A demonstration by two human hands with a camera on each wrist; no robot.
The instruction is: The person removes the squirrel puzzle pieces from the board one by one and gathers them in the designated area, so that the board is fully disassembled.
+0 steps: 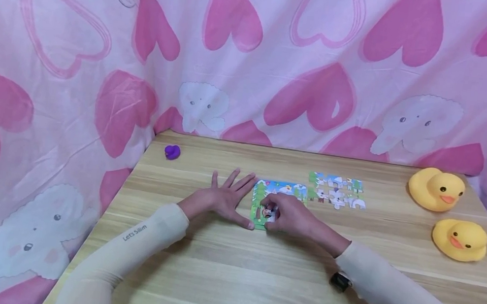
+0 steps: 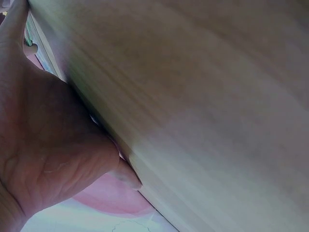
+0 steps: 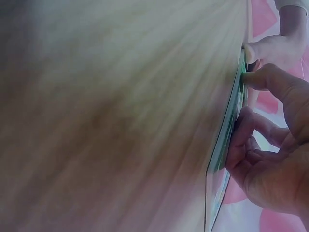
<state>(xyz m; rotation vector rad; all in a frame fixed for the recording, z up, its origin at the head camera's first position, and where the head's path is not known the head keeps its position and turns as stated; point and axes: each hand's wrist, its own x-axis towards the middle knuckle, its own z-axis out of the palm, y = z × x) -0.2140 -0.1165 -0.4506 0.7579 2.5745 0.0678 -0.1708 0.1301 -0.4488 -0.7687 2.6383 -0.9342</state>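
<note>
A colourful jigsaw puzzle (image 1: 281, 188) lies on the wooden table, its picture showing trees and sky. My left hand (image 1: 227, 201) rests at its left side with fingers spread, the thumb touching the lower left corner. In the left wrist view the left hand (image 2: 53, 135) lies low against the table. My right hand (image 1: 292, 216) is over the puzzle's lower part, thumb and curled index finger pinching a puzzle piece (image 1: 267, 213) at the board's surface. The right wrist view has the right hand (image 3: 270, 154) touching the thin board (image 3: 224, 140); its fingers partly hide the piece.
Several loose puzzle pieces (image 1: 336, 197) lie in rows right of the board. Two yellow rubber ducks, one farther back (image 1: 433, 189) and one nearer (image 1: 459, 240), sit at the right. A small purple duck (image 1: 172, 152) stands back left. A pink heart-patterned curtain (image 1: 251, 73) hangs behind the table.
</note>
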